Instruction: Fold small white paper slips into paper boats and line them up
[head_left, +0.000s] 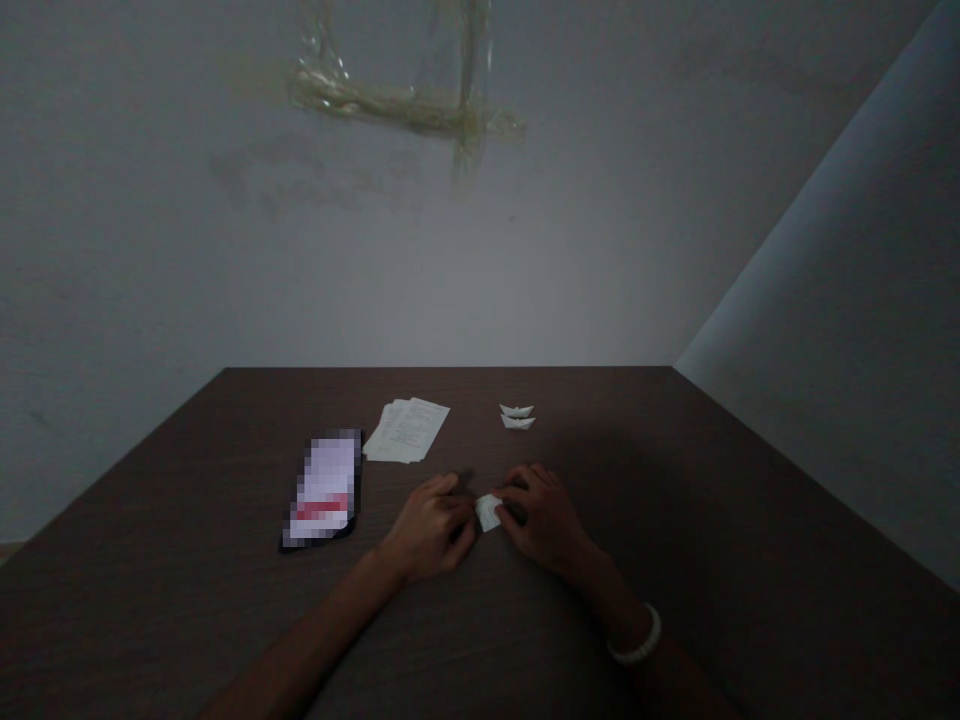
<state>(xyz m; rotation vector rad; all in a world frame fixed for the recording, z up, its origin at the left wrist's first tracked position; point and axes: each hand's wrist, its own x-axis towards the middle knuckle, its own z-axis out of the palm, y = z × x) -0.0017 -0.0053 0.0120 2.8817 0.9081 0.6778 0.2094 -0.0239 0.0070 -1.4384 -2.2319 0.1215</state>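
A small folded piece of white paper (489, 513) lies between my two hands, low over the dark table. My left hand (435, 527) is closed with its fingertips at the paper's left edge. From the other side my right hand (544, 517) pinches the right edge between thumb and fingers. A pale bracelet circles my right wrist. Just beyond my hands, two small folded paper boats (517, 423) stand close together, one behind the other.
Left of the boats sits a fanned stack of printed paper sheets (407, 430). A phone (324, 490) with a lit, blurred screen lies nearer on the left. The brown table (600, 400) meets a grey wall (585, 250) bearing strips of yellowed tape (390, 108).
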